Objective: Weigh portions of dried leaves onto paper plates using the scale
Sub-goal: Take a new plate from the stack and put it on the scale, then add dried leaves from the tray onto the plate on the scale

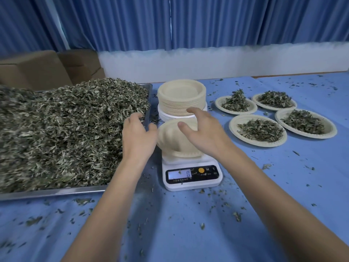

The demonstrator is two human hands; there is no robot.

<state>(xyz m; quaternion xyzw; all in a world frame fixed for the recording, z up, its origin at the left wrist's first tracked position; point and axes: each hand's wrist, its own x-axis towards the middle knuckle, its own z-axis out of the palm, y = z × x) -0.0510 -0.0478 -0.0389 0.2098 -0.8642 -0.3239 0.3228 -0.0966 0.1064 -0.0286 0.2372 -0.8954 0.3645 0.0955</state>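
Note:
A white digital scale [190,174] stands at the table's middle, and its display reads 0. An empty paper plate [170,140] lies on its platform. My right hand [202,133] hovers over the plate's right side with relaxed, spread fingers, the thumb above the plate. My left hand [137,137] is at the plate's left, its fingertips reaching over the right rim of a steel tray [56,192] into a big heap of dried leaves [66,129]. Behind the scale stands a tall stack of paper plates [181,91].
Several paper plates with leaf portions [257,130] lie to the right on the blue cloth [188,224], which is strewn with leaf crumbs. Cardboard boxes [37,69] stand behind the tray. A blue curtain and a white wall close off the back.

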